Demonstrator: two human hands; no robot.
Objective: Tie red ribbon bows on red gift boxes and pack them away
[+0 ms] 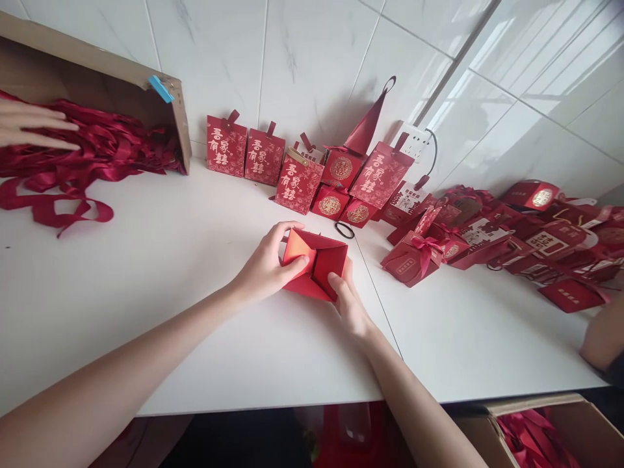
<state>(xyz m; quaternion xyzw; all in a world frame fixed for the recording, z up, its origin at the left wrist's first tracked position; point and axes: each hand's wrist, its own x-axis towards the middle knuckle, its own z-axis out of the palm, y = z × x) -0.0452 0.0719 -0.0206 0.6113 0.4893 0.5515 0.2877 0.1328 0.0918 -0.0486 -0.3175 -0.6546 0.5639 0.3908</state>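
Between my two hands, above the white table (205, 260), is a red paper box (322, 283) whose flaps are folded in toward its middle. My left hand (277, 260) grips its left side, thumb pressed on the inner flap. On the right side my right hand (345, 296) holds it, the thumb over the edge and the other fingers hidden behind. A thin black ring (344, 229) lies just beyond the box. Behind it stand several red printed boxes (299, 182) with white lettering and loops on top.
At the left, a cardboard carton (182, 123) with a blue clip (161, 89) holds dark red ribbons (97, 140); another person's hand (36, 123) reaches there. Finished-looking red boxes (546, 240) pile up at the right. A power strip (410, 140) is by the wall. Another carton (599, 422) sits below the table edge.
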